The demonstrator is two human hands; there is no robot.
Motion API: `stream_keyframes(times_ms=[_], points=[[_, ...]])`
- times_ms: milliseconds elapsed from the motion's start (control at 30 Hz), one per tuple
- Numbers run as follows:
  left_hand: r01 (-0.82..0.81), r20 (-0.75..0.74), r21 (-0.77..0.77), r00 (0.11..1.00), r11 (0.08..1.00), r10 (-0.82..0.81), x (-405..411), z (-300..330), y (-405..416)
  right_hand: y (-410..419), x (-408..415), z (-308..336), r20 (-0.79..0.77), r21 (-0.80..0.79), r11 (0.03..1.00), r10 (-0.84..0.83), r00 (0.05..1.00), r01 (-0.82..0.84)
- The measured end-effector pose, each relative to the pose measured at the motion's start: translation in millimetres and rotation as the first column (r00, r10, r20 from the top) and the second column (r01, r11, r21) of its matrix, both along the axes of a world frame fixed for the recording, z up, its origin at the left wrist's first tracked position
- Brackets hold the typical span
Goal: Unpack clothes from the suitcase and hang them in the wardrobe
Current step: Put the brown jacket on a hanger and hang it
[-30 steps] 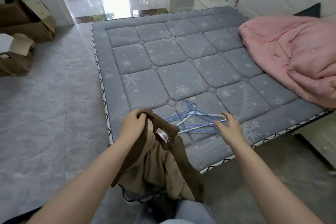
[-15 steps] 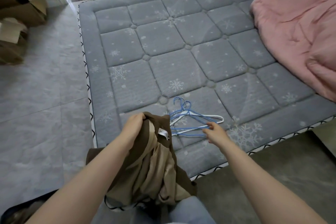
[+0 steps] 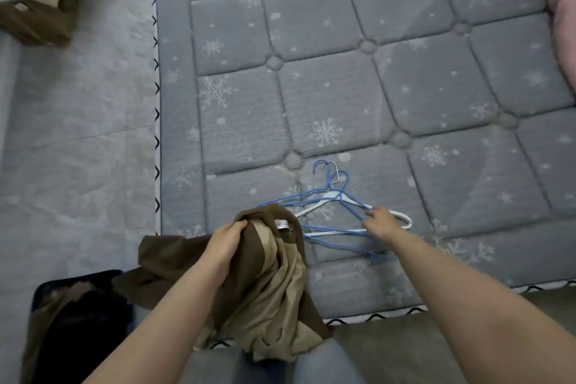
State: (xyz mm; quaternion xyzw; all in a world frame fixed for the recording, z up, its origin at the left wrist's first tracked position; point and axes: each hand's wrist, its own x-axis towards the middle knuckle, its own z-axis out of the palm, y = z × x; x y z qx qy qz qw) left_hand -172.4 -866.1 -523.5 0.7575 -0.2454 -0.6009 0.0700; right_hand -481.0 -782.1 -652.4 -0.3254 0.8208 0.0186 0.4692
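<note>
Gripping a crumpled brown garment (image 3: 249,271) with tan satin-like lining at its collar, the left hand (image 3: 229,243) holds it bunched above the mattress's near edge in the head view. The right hand (image 3: 381,223) reaches onto a small heap of thin wire hangers (image 3: 336,215), blue ones and a white one, its fingers curled round a blue wire. The hangers lie flat on the quilted grey mattress (image 3: 358,87) printed with snowflakes. A dark suitcase (image 3: 78,305) sits on the floor at lower left.

Suitcase (image 3: 78,315) (blurred) partly behind garment (image 3: 271,284)
</note>
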Motion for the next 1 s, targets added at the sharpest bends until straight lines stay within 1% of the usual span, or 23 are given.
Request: stream_keyframes(times_ms=[100,133,200,233,300,367,400,433,533,633,700,767,867,933,1000], points=[[-0.092,-0.014,0.013,0.996,0.996,0.092,5.8,-17.8,1.9,-20.6,-2.0,-18.4,0.029,0.059,0.996,0.07,0.997,-0.071],[-0.118,-0.023,-0.001,0.993,0.993,0.118,5.8,-21.9,2.5,-28.7,-2.2,-21.9,0.017,0.077,0.988,0.13,0.991,-0.131],[-0.16,-0.033,-0.017,0.987,0.987,0.159,5.5,-30.8,6.2,-39.4,-0.8,-34.8,0.014,0.058,0.981,0.184,0.983,-0.184],[-0.176,-0.045,-0.024,0.984,0.984,0.175,4.1,-33.0,7.8,-43.9,-2.2,-41.2,-0.017,0.05,0.974,0.221,0.975,-0.22],[-0.218,-0.057,-0.031,0.975,0.975,0.216,3.5,-39.2,9.5,-49.0,-4.1,-59.7,0.02,0.037,0.961,0.275,0.961,-0.275],[-0.258,-0.056,-0.023,0.965,0.966,0.257,3.9,-42.9,10.3,-52.7,-4.9,-68.9,0.018,0.073,0.964,0.254,0.967,-0.254],[-0.276,-0.056,-0.01,0.96,0.961,0.275,4.5,-44.9,10.5,-54.3,-4.3,-70.5,0.002,0.077,0.96,0.269,0.963,-0.268],[-0.28,-0.054,0.008,0.958,0.96,0.28,5.5,-46.3,10.8,-55.5,-4.2,-71.0,-0.014,0.088,0.951,0.3,0.954,-0.298],[-0.271,-0.04,0.045,0.961,0.962,0.272,8.7,-50.7,11.0,-58.8,-4.2,-73.7,-0.036,0.125,0.939,0.326,0.944,-0.32],[-0.221,0.001,0.062,0.975,0.973,0.222,12.2,-51.0,11.0,-54.5,-8.9,-76.0,-0.041,0.107,0.939,0.333,0.942,-0.328],[-0.142,0.05,0.062,0.989,0.988,0.139,17.1,-50.3,12.2,-47.9,-10.3,-72.7,-0.043,0.094,0.952,0.295,0.954,-0.29],[-0.041,0.108,0.019,0.993,0.999,0.038,21.8,-48.1,11.6,-41.9,-5.6,-63.0,-0.054,0.048,0.976,0.213,0.976,-0.21],[0.095,0.209,-0.052,0.974,0.994,-0.082,27.1,-40.3,8.8,-35.5,4.3,-45.1,-0.098,-0.097,0.992,0.071,0.993,-0.08],[0.154,0.245,-0.065,0.96,0.986,-0.134,31.6,-35.0,6.4,-32.8,14.0,-30.1,-0.063,-0.169,0.986,-0.001,0.998,-0.01],[0.228,0.286,-0.061,0.937,0.972,-0.202,36.4,-28.6,5.2,-31.8,25.0,-14.1,-0.003,-0.202,0.978,-0.043,0.999,0.042]])
